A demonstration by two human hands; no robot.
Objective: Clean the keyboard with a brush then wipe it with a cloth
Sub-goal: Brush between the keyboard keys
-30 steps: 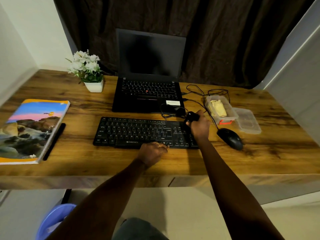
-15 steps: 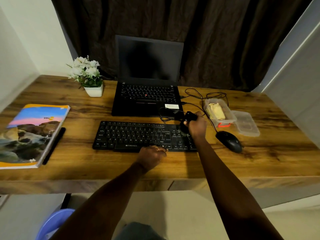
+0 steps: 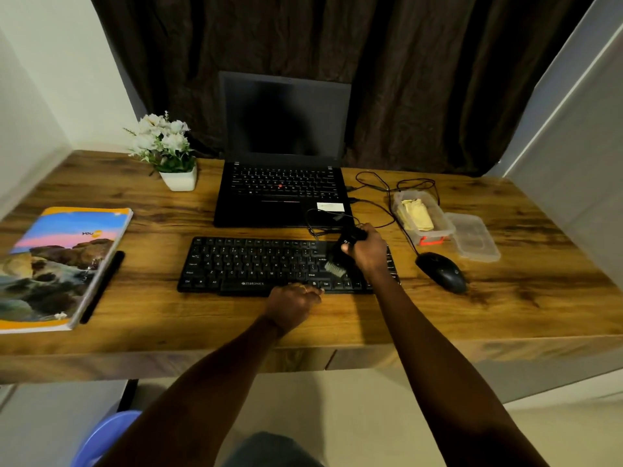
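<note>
Brush point(image 3: 335, 267) gripped in right hand point(image 3: 367, 251) touches ZEBRONICS keyboard point(image 3: 256, 264); left hand point(image 3: 292, 300), fingers curled, rests on it.

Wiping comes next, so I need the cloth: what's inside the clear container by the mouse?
A folded yellow cloth lies inside the open container, with the lid off beside it. Anything beneath the cloth is covered.

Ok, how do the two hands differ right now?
The right hand grips the brush over the right end of the keyboard; the left hand holds no tool, resting curled at its near edge. The left hand wears a ring; none shows on the right hand. Both are at the keyboard.
</note>
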